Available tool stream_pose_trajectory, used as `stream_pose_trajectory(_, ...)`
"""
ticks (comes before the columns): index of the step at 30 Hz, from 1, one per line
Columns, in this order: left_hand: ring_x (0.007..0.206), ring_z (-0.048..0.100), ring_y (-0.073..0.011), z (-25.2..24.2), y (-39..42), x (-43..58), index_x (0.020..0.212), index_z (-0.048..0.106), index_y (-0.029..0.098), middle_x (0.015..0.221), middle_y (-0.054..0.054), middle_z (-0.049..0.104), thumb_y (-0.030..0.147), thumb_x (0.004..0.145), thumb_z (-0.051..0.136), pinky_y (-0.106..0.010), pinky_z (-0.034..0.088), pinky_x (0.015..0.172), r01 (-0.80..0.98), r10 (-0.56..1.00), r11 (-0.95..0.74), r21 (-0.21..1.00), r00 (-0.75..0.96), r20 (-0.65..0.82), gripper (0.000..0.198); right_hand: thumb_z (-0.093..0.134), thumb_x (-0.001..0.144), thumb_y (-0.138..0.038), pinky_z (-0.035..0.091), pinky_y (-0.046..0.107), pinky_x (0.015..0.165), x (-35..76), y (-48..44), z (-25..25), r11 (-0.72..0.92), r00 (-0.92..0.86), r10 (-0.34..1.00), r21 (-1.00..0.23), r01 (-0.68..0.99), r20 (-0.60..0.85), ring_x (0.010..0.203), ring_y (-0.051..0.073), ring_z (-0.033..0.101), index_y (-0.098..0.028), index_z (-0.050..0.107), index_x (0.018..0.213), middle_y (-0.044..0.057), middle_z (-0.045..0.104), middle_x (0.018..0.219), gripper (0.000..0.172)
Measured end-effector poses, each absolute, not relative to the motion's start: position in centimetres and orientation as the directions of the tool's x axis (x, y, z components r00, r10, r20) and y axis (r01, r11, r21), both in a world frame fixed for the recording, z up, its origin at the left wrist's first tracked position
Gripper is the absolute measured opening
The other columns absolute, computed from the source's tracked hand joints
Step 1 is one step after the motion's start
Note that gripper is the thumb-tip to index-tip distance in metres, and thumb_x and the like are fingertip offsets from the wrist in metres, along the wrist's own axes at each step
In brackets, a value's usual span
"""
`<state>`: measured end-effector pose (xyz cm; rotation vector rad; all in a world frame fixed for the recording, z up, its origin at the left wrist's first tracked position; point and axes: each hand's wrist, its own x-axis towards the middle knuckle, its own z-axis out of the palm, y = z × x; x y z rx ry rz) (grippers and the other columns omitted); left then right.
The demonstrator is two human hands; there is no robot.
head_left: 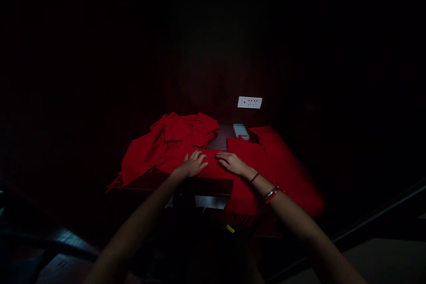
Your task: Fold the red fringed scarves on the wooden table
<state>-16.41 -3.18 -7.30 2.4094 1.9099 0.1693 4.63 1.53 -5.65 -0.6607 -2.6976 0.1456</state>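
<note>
A red fringed cloth, like a shawl or scarf (246, 159), lies across a dark table. Its left part is bunched in a loose heap (179, 131), with tassels hanging at the left edge. On the right it spreads flatter and drapes over the table's front edge, fringe downward. My left hand (195, 164) lies palm down on the cloth's middle strip, fingers spread, a ring on one finger. Facing it, my right hand (232, 163) rests flat on the same strip, fingers stretched out. Neither hand grips the cloth.
A pale blurred rectangular item (241, 131) lies on the table behind the cloth. Above it, a white socket plate (250, 102) is on the dark wall. A small yellow item (230, 228) shows below the table's front edge. The surroundings are very dark.
</note>
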Motion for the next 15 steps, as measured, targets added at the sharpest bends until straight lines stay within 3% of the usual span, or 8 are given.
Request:
stream_pose_trajectory(3, 0.121, 0.025, -0.0224, -7.2, -1.8, -16.0, 0.126, 0.028, 0.022, 0.132, -0.01, 0.031, 0.04, 0.086, 0.018, -0.049, 0.018, 0.096, 0.958, 0.964, -0.266, 0.105, 0.262, 0.049, 0.045, 0.033, 0.084, -0.037, 0.029, 0.039, 0.096, 3.8, 2.7, -6.1, 0.848, -0.799, 0.526, -0.116, 0.517, 0.29, 0.115, 0.02, 0.037, -0.012, 0.042, 0.121, 0.013, 0.044, 0.123, 0.045)
stream_pose_trajectory(6, 0.124, 0.017, -0.0278, -7.4, -0.8, -17.1, 0.13, 0.023, 0.021, 0.137, -0.009, 0.021, 0.053, 0.081, 0.023, -0.047, 0.016, 0.096, 0.969, 0.968, -0.225, 0.105, 0.234, -0.085, 0.058, 0.03, 0.084, -0.045, 0.024, 0.042, 0.097, 3.7, 3.2, -7.9, 0.81, -0.794, 0.58, -0.029, 0.585, 0.185, 0.121, 0.022, 0.028, -0.017, 0.035, 0.126, 0.012, 0.033, 0.131, 0.051)
stream_pose_trajectory(10, 0.125, 0.001, -0.0342, -7.3, -0.2, -20.2, 0.133, 0.013, 0.022, 0.139, -0.007, 0.007, 0.07, 0.067, 0.03, -0.049, 0.013, 0.097, 0.983, 0.969, -0.158, 0.097, 0.173, -0.178, 0.083, 0.024, 0.083, -0.05, 0.022, 0.042, 0.098, 4.3, 3.3, -9.2, 0.799, -0.787, 0.595, -0.011, 0.601, 0.162, 0.124, 0.023, 0.02, -0.018, 0.03, 0.128, 0.011, 0.024, 0.135, 0.055)
stream_pose_trajectory(13, 0.125, 0.006, -0.0323, -7.1, 0.0, -22.0, 0.132, 0.017, 0.023, 0.139, -0.006, 0.01, 0.065, 0.073, 0.025, -0.048, 0.017, 0.096, 0.982, 0.965, -0.157, 0.108, 0.176, -0.194, 0.073, 0.028, 0.083, -0.048, 0.025, 0.039, 0.098, 4.5, 3.0, -8.9, 0.815, -0.788, 0.564, -0.014, 0.579, 0.249, 0.122, 0.023, 0.023, -0.012, 0.034, 0.126, 0.014, 0.028, 0.133, 0.057)
stream_pose_trajectory(15, 0.125, 0.015, -0.0277, -7.1, 0.0, -22.4, 0.129, 0.027, 0.022, 0.137, -0.007, 0.021, 0.052, 0.081, 0.02, -0.044, 0.021, 0.096, 0.977, 0.974, -0.187, 0.105, 0.199, -0.113, 0.057, 0.03, 0.083, -0.045, 0.028, 0.036, 0.096, 4.5, 2.9, -8.7, 0.825, -0.786, 0.542, -0.009, 0.565, 0.297, 0.118, 0.022, 0.03, -0.01, 0.038, 0.123, 0.015, 0.038, 0.126, 0.054)
